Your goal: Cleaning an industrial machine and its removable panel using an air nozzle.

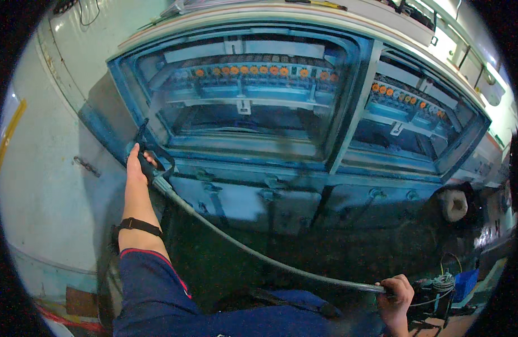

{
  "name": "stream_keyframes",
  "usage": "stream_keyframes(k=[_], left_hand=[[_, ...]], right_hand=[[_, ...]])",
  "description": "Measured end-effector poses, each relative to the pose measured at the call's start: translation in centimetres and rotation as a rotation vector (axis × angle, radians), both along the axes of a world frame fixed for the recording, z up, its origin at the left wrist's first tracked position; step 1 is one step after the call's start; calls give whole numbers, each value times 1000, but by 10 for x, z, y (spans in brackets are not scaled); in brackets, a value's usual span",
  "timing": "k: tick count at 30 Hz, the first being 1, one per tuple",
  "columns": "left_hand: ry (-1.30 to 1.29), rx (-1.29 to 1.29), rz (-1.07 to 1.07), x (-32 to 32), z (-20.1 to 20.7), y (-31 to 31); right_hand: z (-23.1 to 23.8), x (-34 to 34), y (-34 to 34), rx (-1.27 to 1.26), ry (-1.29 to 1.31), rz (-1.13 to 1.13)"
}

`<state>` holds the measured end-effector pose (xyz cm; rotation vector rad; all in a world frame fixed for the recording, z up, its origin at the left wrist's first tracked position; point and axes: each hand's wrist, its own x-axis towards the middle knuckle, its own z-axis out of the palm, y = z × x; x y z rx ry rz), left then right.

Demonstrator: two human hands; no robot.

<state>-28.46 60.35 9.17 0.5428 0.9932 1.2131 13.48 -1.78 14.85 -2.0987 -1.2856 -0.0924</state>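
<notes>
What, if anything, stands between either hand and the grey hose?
Nothing visible. The left hand grips the black handle at the upper end of the hose, the right hand closes around the hose lower down, and nothing crosses the stretch between them.

The head-worn fisheye looks down and forward, close above the hose point(281, 268).

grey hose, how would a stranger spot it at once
At the lower left of the blue cabinet, the left hand grips a black tool. The grey hose sags from it to the right hand, the only thing spanning both hands.
</notes>
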Motion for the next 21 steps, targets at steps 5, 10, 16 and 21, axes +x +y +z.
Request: stream_keyframes(k=[5, 10, 16, 21], left_hand=[[67, 35, -46, 39, 19, -11], [54, 106, -123, 74, 14, -20], [61, 14, -48, 116, 15, -64], [-8, 3, -18, 155, 19, -117]], right_hand=[[8, 2, -9, -54, -39, -59], [6, 18, -29, -12, -95, -65], [2, 53, -74, 11, -104, -113], [3, 104, -124, 39, -114, -120]])
